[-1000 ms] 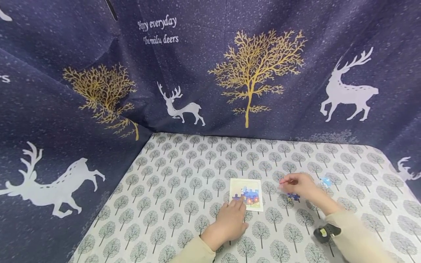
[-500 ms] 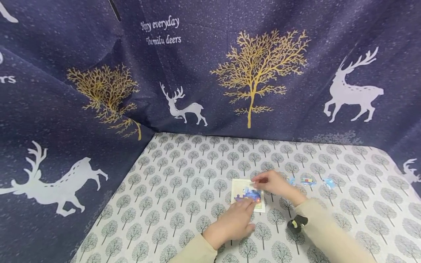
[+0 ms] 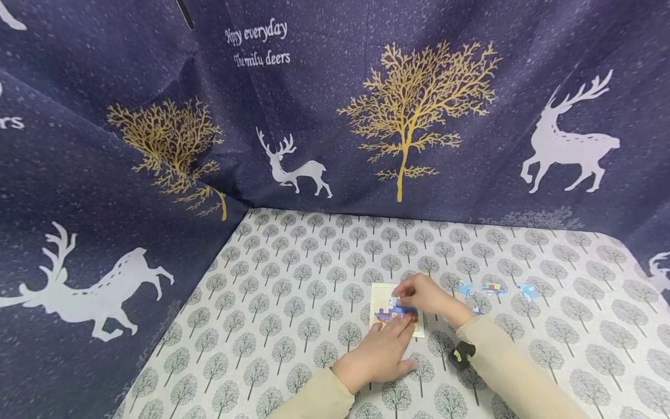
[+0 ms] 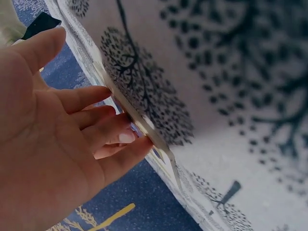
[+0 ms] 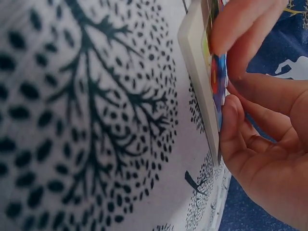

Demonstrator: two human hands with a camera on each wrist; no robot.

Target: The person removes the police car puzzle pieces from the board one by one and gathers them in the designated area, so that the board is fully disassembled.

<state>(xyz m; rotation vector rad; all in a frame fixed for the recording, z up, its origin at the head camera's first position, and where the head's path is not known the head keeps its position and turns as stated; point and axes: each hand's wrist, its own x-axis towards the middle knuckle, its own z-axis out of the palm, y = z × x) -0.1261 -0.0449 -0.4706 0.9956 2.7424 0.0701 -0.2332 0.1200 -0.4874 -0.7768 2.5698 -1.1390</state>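
Note:
A small jigsaw puzzle board (image 3: 384,286) with a pale frame lies flat on the table, its picture mostly blue and purple. My left hand (image 3: 374,356) rests its extended fingertips on the lower part of the board. In the left wrist view, the fingers (image 4: 126,156) meet the board's edge and the palm is bare. My right hand (image 3: 430,298) is over the upper right of the board, thumb and fingers pinched together at a puzzle piece. The right wrist view shows the right thumb (image 5: 230,113) against the picture; the fingers largely hide the piece.
Loose puzzle pieces lie right of the board: a light blue piece (image 3: 465,288), a piece with coloured blocks (image 3: 494,287) and another blue piece (image 3: 528,291). One more blue piece (image 3: 477,311) shows beside the right sleeve. A dark patterned curtain (image 3: 314,105) stands behind the table.
My right hand has moved left from among the loose pieces to the puzzle board, uncovering several pieces. The left hand has shifted slightly right, staying on the board.

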